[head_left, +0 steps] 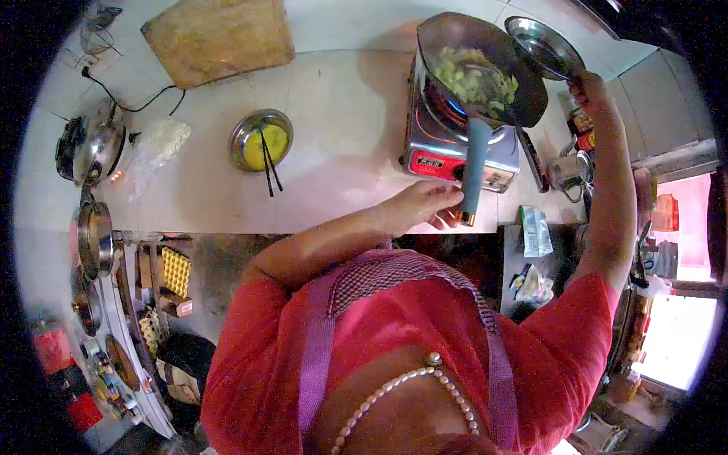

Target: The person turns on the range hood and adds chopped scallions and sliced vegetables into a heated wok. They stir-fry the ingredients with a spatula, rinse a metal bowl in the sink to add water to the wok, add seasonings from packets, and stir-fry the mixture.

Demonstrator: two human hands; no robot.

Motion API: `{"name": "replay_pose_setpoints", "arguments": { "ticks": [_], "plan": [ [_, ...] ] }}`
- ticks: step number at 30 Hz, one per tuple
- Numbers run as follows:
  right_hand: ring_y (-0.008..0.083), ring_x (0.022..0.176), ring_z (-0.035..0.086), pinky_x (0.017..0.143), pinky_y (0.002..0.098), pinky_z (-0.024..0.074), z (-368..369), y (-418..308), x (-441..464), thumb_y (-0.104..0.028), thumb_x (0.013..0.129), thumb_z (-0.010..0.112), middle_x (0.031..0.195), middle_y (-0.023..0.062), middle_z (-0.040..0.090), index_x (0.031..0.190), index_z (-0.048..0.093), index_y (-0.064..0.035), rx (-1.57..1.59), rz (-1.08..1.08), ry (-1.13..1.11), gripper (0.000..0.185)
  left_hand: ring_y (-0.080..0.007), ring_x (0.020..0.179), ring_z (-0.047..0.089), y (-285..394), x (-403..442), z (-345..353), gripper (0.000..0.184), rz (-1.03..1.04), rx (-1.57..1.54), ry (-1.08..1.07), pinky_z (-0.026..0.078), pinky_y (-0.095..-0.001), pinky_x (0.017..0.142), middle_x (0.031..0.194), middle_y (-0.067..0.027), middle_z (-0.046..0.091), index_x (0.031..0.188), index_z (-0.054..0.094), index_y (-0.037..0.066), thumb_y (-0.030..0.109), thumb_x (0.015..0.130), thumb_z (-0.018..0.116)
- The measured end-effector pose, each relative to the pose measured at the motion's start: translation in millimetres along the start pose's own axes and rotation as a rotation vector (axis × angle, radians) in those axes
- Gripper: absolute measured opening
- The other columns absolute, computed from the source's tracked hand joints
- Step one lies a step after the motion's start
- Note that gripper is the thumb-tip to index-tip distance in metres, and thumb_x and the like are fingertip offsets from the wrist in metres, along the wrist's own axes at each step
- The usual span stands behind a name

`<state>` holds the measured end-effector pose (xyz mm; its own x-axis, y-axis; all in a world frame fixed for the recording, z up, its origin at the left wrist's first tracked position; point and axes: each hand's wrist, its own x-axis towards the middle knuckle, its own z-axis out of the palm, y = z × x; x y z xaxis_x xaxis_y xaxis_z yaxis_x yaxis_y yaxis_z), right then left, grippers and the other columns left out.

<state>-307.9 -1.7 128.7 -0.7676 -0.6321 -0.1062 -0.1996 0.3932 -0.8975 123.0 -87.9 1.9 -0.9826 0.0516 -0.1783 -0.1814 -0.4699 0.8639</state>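
Note:
A deep dark wok [535,97] holds chopped pale-green vegetables [476,78] over a lit gas stove [428,152]. Its grey-blue handle [476,163] points toward me. At the handle's lower end is my left hand [425,206], thumb and curled fingers against its left side; the exact grip is partly hidden. My right hand [590,92] reaches out beyond the wok, closed on the near edge of a round steel dish [547,51], which is tilted beside the wall. Left of the stove, a steel bowl [240,144] contains yellow beaten egg [274,144] with dark chopsticks [268,163] resting in it.
A wooden cutting board [220,38] leans on the back wall. At the counter's left are a lidded metal pot [98,144] and a clear plastic bag [159,148]. A glass jar [567,171] and a dark-handled utensil [533,161] lie right of the stove.

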Motion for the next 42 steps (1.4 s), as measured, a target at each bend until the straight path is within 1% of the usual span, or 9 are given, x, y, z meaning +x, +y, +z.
{"name": "replay_pose_setpoints", "arguments": {
  "ticks": [6,10,12,13,15,21,28,39,42],
  "plan": [
    [0.0053,0.039,0.037,0.030,0.0184,0.0255,42.2,-65.9,-101.3,-0.021,0.082,0.048,0.057,0.0004,0.048,0.073,0.048,-0.0087,0.135,0.174,-0.052,0.015,-0.0143,0.074,0.056,-3.4,-32.1,-34.7,0.029,-0.043,-0.141,0.004,0.046,-0.0271,0.064,0.089,-0.0091,0.059,0.101,0.052,0.006,0.031,0.086,0.049],
    [0.0073,0.040,0.039,0.030,0.0178,0.0269,98.4,-74.2,-141.5,-0.019,0.083,0.048,0.057,0.0019,0.048,0.075,0.047,-0.0074,0.020,-0.016,-0.099,0.014,-0.0145,0.076,0.056,-15.9,-54.9,-51.8,0.032,-0.069,-0.078,-0.032,0.045,-0.0275,0.067,0.092,-0.0092,0.059,0.108,0.052,0.006,0.030,0.087,0.047],
    [0.0086,0.042,0.041,0.031,0.0169,0.0271,165.9,-101.3,-191.9,-0.019,0.083,0.048,0.059,0.0038,0.050,0.078,0.047,-0.0066,0.311,0.033,0.019,0.013,-0.0144,0.075,0.057,-14.3,-69.1,-56.3,0.031,-0.094,-0.002,-0.041,0.045,-0.0265,0.067,0.091,-0.0077,0.060,0.108,0.051,0.007,0.030,0.088,0.046],
    [0.0096,0.044,0.043,0.032,0.0178,0.0280,185.7,-97.1,-200.2,-0.018,0.082,0.048,0.060,0.0055,0.051,0.081,0.047,-0.0061,0.002,-0.105,0.033,0.012,-0.0143,0.075,0.057,-18.0,-74.7,-60.8,0.031,-0.104,-0.019,-0.064,0.044,-0.0261,0.067,0.090,-0.0075,0.060,0.108,0.051,0.007,0.029,0.088,0.046],
    [0.0115,0.045,0.044,0.034,0.0194,0.0290,227.0,-99.2,-218.4,-0.015,0.081,0.048,0.060,0.0070,0.051,0.084,0.046,-0.0054,0.337,0.077,-0.059,0.011,-0.0141,0.076,0.057,-22.5,-84.4,-70.1,0.031,-0.123,-0.052,-0.111,0.044,-0.0252,0.067,0.090,-0.0070,0.060,0.109,0.050,0.007,0.028,0.088,0.046],
    [0.0158,0.046,0.047,0.037,0.0229,0.0323,334.8,-53.4,-239.3,-0.013,0.080,0.048,0.062,0.0092,0.052,0.087,0.045,-0.0042,0.666,0.294,-0.190,0.011,-0.0139,0.079,0.056,-33.0,-114.5,-93.9,0.031,-0.122,0.028,-0.044,0.045,-0.0257,0.067,0.090,-0.0069,0.059,0.109,0.051,0.004,0.027,0.088,0.046],
    [0.0166,0.043,0.050,0.034,0.0267,0.0371,421.7,61.6,-220.6,-0.008,0.081,0.042,0.060,0.0100,0.051,0.089,0.037,-0.0040,0.331,0.267,-0.005,0.010,-0.0130,0.079,0.055,-44.2,-152.3,-119.9,0.028,-0.088,0.028,0.074,0.045,-0.0260,0.069,0.090,-0.0053,0.059,0.108,0.052,0.004,0.023,0.087,0.047],
    [0.0240,0.063,0.059,0.045,0.0293,0.0465,456.8,110.0,-212.2,-0.029,0.088,0.044,0.093,0.0145,0.059,0.121,0.030,-0.0097,0.782,0.601,-0.295,0.040,-0.0117,0.076,0.055,-41.8,-161.9,-118.3,0.025,-0.084,-0.006,0.191,0.045,-0.0241,0.066,0.087,-0.0044,0.058,0.106,0.052,0.004,0.020,0.088,0.047],
    [0.0232,0.074,0.060,0.059,0.0311,0.0496,420.2,73.2,-252.4,-0.018,0.086,0.049,0.097,0.0129,0.059,0.119,0.040,-0.0047,0.223,0.317,-0.451,0.037,-0.0108,0.074,0.055,-40.1,-156.1,-117.0,0.023,-0.049,-0.003,0.192,0.044,-0.0227,0.064,0.087,-0.0048,0.059,0.103,0.053,0.004,0.020,0.087,0.047]
  ]
}}
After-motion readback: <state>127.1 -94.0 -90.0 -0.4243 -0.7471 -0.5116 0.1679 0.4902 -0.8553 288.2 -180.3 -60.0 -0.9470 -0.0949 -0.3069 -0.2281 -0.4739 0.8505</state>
